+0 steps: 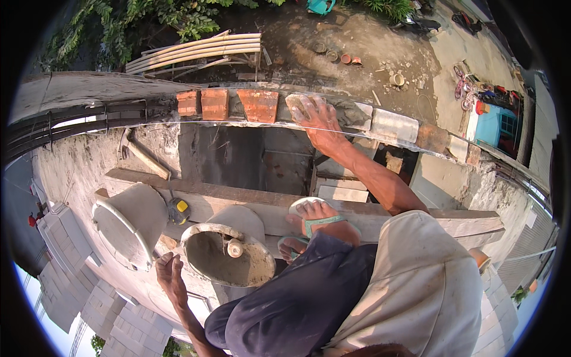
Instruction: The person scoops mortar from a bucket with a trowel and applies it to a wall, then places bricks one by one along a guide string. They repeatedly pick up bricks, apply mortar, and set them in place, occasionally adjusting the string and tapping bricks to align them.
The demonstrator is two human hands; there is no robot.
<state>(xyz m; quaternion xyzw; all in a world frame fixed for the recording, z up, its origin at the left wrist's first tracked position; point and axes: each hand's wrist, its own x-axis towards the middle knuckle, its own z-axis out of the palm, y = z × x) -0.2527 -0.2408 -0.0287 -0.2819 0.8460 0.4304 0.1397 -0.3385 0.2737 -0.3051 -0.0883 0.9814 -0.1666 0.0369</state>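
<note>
My right hand [321,122] reaches forward to the top of a low wall, its fingers over a mortar-smeared brick [294,106]. Orange-red bricks [257,105] stand in the row to its left, and paler, mortar-covered bricks [394,125] continue to its right. A thin taut string [238,123] runs along the row's near side. My left hand [171,275] hangs low at the left with its fingers curled together; anything inside them is hidden. Beside it stands a grey bucket [250,221] of mortar with a round wooden handle [235,248] sticking up inside.
A second grey bucket [146,208] and a yellow-black tape measure [178,210] are at the left. A hammer [146,154] leans near the wall. My sandalled feet [324,217] are on a wooden plank [410,217] over a drop. Bamboo poles [196,52] lie below, beyond the wall.
</note>
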